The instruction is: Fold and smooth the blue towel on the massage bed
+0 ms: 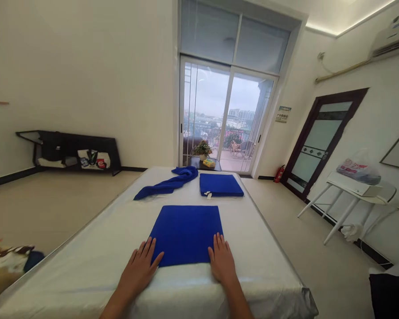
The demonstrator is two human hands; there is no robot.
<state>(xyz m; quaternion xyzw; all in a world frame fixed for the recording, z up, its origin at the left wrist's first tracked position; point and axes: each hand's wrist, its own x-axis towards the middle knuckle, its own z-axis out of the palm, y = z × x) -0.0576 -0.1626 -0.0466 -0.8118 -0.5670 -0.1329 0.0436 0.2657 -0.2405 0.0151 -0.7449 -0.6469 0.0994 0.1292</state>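
Note:
A flat, smooth blue folded cloth (186, 232) lies on the white-covered table (96, 270) right in front of me. My left hand (141, 261) rests palm down at its left edge, fingers stretched out. On the opposite edge, my right hand (222, 257) lies flat with the fingertips touching the cloth near its lower right corner. Neither hand grips anything. Farther back sits a thicker, neatly folded blue stack (221, 184) with a small white tag at its front. To the left of that stack is a crumpled, twisted blue cloth (168, 184).
Beyond the table's far end, a small dark stand (217, 165) holds a potted plant (202, 149) before a sliding glass door. At right, a white chair (346, 199) bears a box and a plastic bag (357, 168). A black rack (73, 150) is by the left wall.

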